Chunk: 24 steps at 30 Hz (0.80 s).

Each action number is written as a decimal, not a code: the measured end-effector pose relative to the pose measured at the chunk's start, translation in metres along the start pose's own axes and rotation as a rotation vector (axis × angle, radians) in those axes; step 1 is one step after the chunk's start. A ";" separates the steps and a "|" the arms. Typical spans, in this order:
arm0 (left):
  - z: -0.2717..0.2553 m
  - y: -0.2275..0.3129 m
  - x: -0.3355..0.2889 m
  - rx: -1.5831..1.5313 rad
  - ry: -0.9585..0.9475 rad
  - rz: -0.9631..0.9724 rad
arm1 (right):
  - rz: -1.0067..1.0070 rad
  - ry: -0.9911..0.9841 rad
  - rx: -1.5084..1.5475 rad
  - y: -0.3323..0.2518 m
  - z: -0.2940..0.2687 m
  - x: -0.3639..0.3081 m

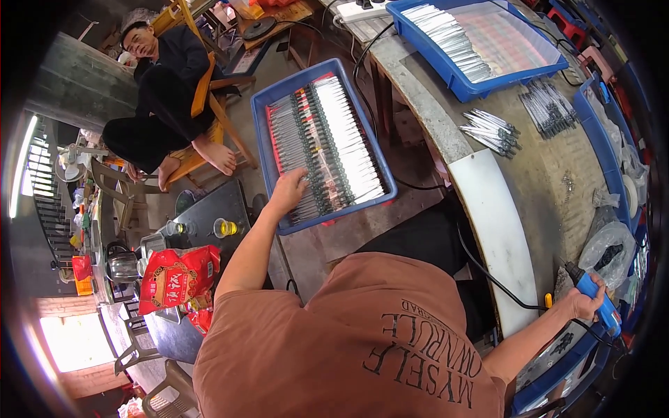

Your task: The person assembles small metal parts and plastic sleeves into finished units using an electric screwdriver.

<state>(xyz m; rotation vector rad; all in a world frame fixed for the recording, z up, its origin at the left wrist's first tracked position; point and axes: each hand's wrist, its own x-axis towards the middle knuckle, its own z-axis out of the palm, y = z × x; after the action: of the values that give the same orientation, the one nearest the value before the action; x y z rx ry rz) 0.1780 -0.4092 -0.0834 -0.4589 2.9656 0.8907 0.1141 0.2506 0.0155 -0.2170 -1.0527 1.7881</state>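
My left hand (287,191) reaches over a blue tray (262,150), its fingers curled at the near left row of thin metal rods (286,136). Whether a rod is pinched in them is hidden. Dark fittings sit on the rods' ends, and the rows lie packed side by side. Off to the right, my right hand (584,302) is wrapped round a blue corded hand tool (603,306) that looks like an electric screwdriver. Its thin dark tip points up and left, over the workbench (519,167).
Two bunches of rods (491,131) lie on the bench near another blue tray (474,87) of rods. A white board (491,230) lines the bench edge, with a black cable across it. Plastic bags (610,254) lie at right. A person (174,90) sits back left; a red bag (178,279) is nearer.
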 end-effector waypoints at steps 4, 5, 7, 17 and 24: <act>0.011 -0.008 0.000 0.087 0.002 0.139 | 0.026 -0.048 0.050 0.005 -0.012 0.009; 0.012 -0.011 0.001 0.124 0.012 0.178 | 0.026 -0.046 0.048 0.006 -0.017 0.012; 0.015 -0.013 0.002 0.139 0.005 0.191 | 0.052 -0.047 0.058 0.006 -0.017 0.012; 0.015 -0.020 0.003 0.180 -0.024 0.197 | 0.078 -0.046 0.047 0.008 -0.020 0.013; 0.017 -0.014 0.006 0.211 0.001 0.237 | 0.078 0.000 0.073 0.002 -0.014 0.009</act>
<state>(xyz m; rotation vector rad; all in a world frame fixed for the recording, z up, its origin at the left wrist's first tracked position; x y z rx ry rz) 0.1751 -0.4126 -0.1058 -0.1032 3.1132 0.5762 0.1162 0.2657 0.0080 -0.2158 -0.9885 1.8932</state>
